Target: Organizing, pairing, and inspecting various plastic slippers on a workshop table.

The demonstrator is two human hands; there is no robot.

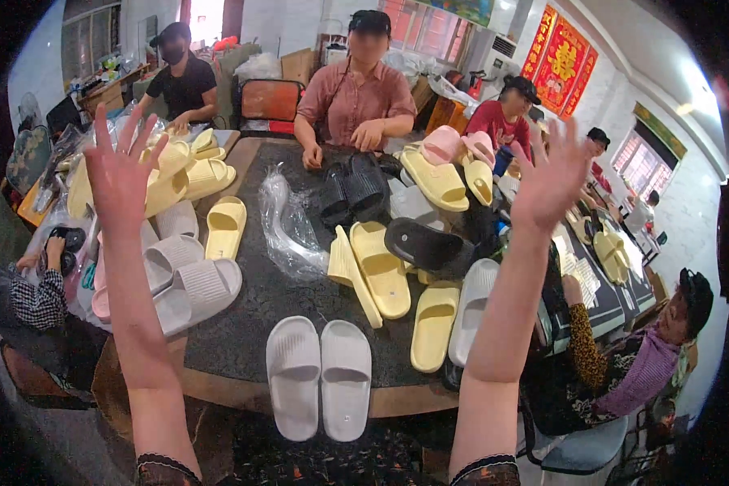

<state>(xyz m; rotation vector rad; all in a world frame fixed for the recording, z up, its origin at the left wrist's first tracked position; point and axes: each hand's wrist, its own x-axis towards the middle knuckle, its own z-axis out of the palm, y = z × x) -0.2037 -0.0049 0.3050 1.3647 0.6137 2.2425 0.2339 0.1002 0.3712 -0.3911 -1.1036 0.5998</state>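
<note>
Both my arms are raised, and nothing is in either hand. My left hand is up with its fingers spread, in front of the heap of yellow slippers on the left. My right hand is likewise raised and spread, above the right side of the table. Between my forearms, at the near table edge, a pair of light grey slippers lies side by side, toes away from me. Beyond them are a yellow slipper, a black slipper and another yellow slipper. Grey slippers lie beside my left forearm.
A clear plastic bag lies mid-table, left of a black slipper pair. Pink slippers top a pile farther right. A person in a pink shirt stands opposite; others sit around the room. A second table is at the right.
</note>
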